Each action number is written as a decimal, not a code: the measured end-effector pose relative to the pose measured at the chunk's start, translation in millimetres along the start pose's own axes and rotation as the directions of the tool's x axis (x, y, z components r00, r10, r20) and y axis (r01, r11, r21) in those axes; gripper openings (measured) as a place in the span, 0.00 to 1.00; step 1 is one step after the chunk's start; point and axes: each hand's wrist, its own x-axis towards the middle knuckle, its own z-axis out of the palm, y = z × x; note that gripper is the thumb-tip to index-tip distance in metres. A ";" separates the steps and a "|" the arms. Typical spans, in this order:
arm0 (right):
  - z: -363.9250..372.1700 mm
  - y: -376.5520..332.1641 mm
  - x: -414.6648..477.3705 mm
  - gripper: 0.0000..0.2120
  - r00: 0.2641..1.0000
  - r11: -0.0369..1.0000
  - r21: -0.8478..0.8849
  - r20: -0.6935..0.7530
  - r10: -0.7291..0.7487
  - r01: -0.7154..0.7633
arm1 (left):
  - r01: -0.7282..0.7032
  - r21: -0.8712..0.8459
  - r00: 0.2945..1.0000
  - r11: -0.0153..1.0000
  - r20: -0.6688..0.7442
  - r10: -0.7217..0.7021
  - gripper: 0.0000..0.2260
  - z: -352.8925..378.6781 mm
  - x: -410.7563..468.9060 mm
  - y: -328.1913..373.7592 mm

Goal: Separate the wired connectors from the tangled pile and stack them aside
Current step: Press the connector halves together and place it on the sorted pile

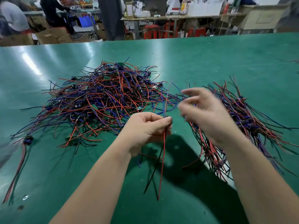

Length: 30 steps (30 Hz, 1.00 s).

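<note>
A tangled pile (103, 99) of red, blue and black wired connectors lies on the green table (210, 59), left of centre. A sorted stack (246, 120) of the same connectors lies to the right, its wires roughly aligned. My left hand (145, 131) is pinched on one wired connector (163, 156), whose red and black wires hang down below the hand and whose blue wire rises above it. My right hand (205, 113) is blurred, hovering over the left edge of the sorted stack with fingers spread and nothing clearly held.
One separate connector with red and black wires (24, 146) lies near the left table edge. Beyond the far edge are cardboard boxes (53, 36), red stools (152, 31), cluttered benches and other people working.
</note>
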 end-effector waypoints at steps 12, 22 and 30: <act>-10.4 1.6 -0.8 0.13 0.951 0.839 -0.537 -0.204 -0.234 0.091 | -0.123 0.741 0.860 0.660 -0.252 0.444 0.07 -26.8 13.8 -5.8; -50.5 -2.7 4.3 0.06 0.896 0.727 -0.687 -0.335 -0.290 -0.022 | 0.256 0.962 0.904 0.095 -0.273 0.330 0.16 -45.6 25.7 -24.7; -47.7 7.6 6.5 0.04 0.981 0.472 -0.860 -0.170 0.094 -0.194 | 0.103 0.936 0.886 0.337 -0.240 0.396 0.15 -51.2 23.2 -19.4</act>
